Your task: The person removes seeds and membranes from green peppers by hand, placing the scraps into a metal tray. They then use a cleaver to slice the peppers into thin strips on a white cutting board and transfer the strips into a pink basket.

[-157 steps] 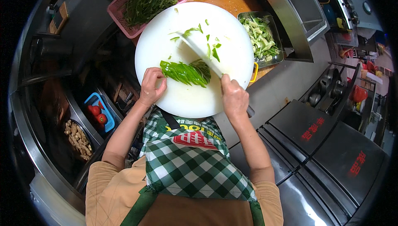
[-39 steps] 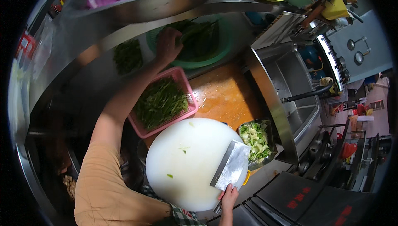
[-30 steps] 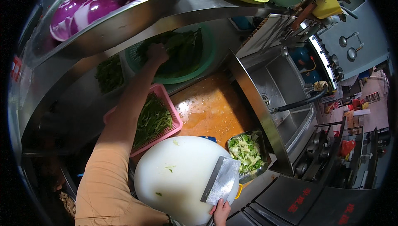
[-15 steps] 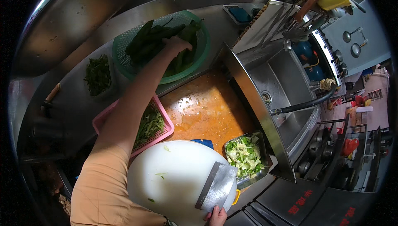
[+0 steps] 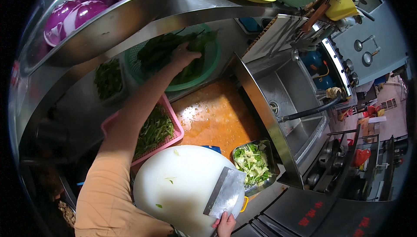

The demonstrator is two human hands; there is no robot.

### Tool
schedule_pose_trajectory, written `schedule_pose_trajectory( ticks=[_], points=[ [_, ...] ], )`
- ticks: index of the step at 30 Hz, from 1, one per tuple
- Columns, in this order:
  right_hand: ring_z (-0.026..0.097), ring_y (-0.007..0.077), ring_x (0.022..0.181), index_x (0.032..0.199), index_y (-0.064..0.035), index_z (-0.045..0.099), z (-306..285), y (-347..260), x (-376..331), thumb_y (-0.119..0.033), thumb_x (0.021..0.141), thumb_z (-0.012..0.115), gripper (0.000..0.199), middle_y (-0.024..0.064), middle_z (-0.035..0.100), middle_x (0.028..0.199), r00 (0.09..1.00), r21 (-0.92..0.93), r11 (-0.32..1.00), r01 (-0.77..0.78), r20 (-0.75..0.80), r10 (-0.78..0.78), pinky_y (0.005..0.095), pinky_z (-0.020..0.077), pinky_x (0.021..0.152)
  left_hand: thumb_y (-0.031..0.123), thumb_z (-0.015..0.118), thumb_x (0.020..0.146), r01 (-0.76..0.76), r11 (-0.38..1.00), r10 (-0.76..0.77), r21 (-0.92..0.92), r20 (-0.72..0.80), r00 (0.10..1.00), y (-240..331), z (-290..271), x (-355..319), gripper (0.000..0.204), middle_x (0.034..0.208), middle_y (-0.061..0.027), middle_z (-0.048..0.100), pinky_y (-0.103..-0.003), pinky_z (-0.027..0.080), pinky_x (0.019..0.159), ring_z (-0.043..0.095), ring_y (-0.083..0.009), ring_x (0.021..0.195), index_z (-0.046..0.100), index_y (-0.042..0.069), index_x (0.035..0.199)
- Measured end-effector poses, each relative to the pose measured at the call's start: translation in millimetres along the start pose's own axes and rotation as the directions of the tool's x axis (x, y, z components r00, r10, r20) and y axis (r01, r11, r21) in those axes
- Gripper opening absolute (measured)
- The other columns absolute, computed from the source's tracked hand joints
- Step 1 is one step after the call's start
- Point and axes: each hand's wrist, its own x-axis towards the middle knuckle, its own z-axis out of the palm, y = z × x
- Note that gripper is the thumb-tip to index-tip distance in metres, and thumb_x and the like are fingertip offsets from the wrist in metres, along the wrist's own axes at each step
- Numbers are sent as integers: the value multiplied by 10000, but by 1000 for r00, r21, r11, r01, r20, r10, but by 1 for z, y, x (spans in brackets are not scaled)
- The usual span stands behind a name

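Note:
My left hand (image 5: 184, 57) reaches far forward into a green colander (image 5: 213, 68) of long green peppers (image 5: 156, 49). Its fingers curl around a pepper, though the grip is partly hidden. Near the lower edge, my right hand (image 5: 225, 225) grips a cleaver (image 5: 226, 192) whose broad blade lies over the right side of a round white cutting board (image 5: 169, 193). Only small green scraps (image 5: 170, 180) show on the board. Under my left forearm stands a pink basket (image 5: 177, 126) of sliced green vegetable (image 5: 154, 128).
Right of the board sits a metal tray (image 5: 274, 169) holding chopped pale-green vegetables. A metal partition (image 5: 269, 119) separates the wet orange surface (image 5: 213, 111) from a sink (image 5: 299, 80). Overhead at left, a metal bowl (image 5: 108, 26) holds purple onions (image 5: 93, 2). A clear container (image 5: 108, 78) holds cut greens.
The view has shifted, bringing the purple onions into sight at upper left. My left hand stays among the peppers. The cleaver remains over the board in my right hand.

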Motion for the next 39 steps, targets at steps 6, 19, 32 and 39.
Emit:
schedule_pose_trajectory(
  ticks=[6, 19, 32, 39],
  points=[
    [385, 105, 402, 838, -87, 491, 5, -56, -14, -261, 962, 453, 217, 5, 445, 553, 1000, 134, 991, -3, 1, 3, 249, 296, 351, 203, 790, 633, -510, 860, 461, 29, 387, 799, 66, -43, -143, 689, 1198, -184, 521, -420, 394, 969, 507, -271, 1099, 502, 34, 1236],
    [431, 115, 364, 816, -53, 468, 6, -65, -7, -176, 960, 460, 190, 24, 443, 480, 995, 206, 974, -97, 41, 90, 272, 354, 327, 557, 723, 620, -750, 635, 206, 185, 895, 395, -42, -16, -362, 765, 1206, -265, 397, -440, 465, 655, 483, -386, 892, 492, 259, 1286],
    [422, 122, 348, 817, -53, 529, -1, -43, 2, -287, 958, 476, 278, 19, 466, 472, 983, 52, 989, -140, 127, 133, 268, 304, 326, 309, 561, 855, -127, 372, 48, 919, 117, 992, -84, -6, 45, 366, 883, -167, 545, -437, 476, 633, 484, -272, 624, 602, 4, 1054],
    [473, 142, 359, 765, -13, 466, 6, -49, -4, -221, 969, 432, 293, 50, 480, 472, 998, 160, 987, -33, 54, 25, 287, 394, 363, 183, 601, 777, 147, 680, -127, 719, -82, 989, -100, 2, 55, 438, 1158, -250, 521, -461, 490, 821, 575, -392, 992, 511, -42, 1142]
  ],
)
